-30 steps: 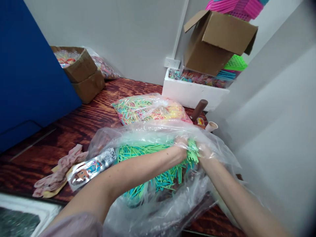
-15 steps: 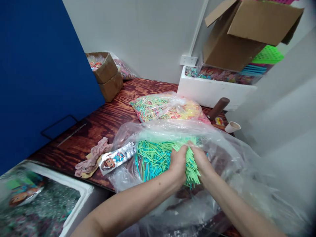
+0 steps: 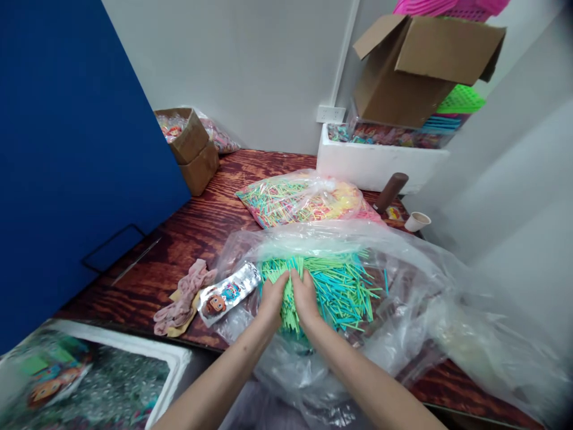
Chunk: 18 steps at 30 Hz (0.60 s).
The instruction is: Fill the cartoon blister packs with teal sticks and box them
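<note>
A heap of thin green and blue plastic sticks [image 3: 342, 286] lies inside a large clear plastic bag [image 3: 403, 251], which is spread open on the table. At the left part of the heap, my left hand [image 3: 272, 294] closes around some of the sticks. Close beside it, my right hand [image 3: 305, 295] also grips sticks, thumbs side by side and fingertips buried among them. Left of the hands, a silver pouch with a cartoon figure [image 3: 228, 292] rests partly on the bag.
Pink crumpled fabric [image 3: 181, 304] lies by the pouch. Behind is a tied bag of multicoloured sticks [image 3: 295, 200]. A brown cylinder [image 3: 390, 192] and paper cup [image 3: 417, 221] stand right. A foam box [image 3: 174, 364] sits lower left, a blue panel [image 3: 85, 167] above it, cardboard box [image 3: 421, 71] upper right.
Both hands have moved left within the open bag, from the right side of the stick heap to its left side. More loose sticks now show to the right of them.
</note>
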### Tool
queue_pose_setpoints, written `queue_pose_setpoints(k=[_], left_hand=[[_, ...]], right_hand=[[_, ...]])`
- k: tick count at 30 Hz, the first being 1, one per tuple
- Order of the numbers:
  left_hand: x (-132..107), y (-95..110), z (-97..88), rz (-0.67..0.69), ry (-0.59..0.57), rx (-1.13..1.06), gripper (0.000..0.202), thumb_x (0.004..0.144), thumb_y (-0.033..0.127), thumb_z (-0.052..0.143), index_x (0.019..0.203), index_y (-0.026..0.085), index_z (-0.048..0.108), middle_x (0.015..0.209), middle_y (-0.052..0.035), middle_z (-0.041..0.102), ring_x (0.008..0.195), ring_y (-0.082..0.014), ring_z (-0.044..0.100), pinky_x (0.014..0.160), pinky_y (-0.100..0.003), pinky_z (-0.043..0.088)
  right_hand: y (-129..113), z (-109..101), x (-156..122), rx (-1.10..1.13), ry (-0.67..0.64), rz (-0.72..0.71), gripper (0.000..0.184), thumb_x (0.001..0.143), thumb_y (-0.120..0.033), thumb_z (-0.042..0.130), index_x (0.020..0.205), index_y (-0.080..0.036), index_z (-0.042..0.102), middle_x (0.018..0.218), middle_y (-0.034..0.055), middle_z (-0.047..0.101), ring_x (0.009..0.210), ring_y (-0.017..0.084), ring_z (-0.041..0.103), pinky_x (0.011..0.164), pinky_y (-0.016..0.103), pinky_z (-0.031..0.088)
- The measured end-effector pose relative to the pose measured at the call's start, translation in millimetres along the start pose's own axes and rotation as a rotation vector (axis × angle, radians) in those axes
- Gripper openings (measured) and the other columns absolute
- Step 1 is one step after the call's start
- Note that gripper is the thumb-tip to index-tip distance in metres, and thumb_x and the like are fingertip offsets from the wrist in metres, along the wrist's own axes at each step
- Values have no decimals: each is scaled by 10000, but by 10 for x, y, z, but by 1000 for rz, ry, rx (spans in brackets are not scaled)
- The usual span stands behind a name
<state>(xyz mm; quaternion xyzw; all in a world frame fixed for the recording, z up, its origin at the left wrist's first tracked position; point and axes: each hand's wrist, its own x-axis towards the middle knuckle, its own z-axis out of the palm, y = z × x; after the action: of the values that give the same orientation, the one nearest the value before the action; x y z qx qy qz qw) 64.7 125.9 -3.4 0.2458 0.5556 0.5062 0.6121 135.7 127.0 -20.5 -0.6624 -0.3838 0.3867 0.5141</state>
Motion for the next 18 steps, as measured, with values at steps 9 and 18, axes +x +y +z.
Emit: queue_pose_setpoints(k=[9, 18], left_hand=[[136, -154, -231, 275, 78, 473, 480, 818, 365, 604, 1245, 160, 529, 1369, -160, 537, 1330, -282, 455, 1119, -417, 313], [273, -244, -410, 458, 7, 787, 597, 880, 404, 532, 1391, 121, 405, 1448, -203, 452, 1378, -295, 404, 1151, -465, 293]], right_hand=[[163, -82, -104, -218, 1, -45, 531, 777, -365, 544, 1257, -141, 558, 1316, 168, 566, 1251, 303, 502, 1060, 433, 387], [45, -337, -306, -582, -53, -356, 469, 888, -289, 472, 1322, -127, 542, 1434, 172, 471, 1335, 308, 421, 1097, 472, 358]])
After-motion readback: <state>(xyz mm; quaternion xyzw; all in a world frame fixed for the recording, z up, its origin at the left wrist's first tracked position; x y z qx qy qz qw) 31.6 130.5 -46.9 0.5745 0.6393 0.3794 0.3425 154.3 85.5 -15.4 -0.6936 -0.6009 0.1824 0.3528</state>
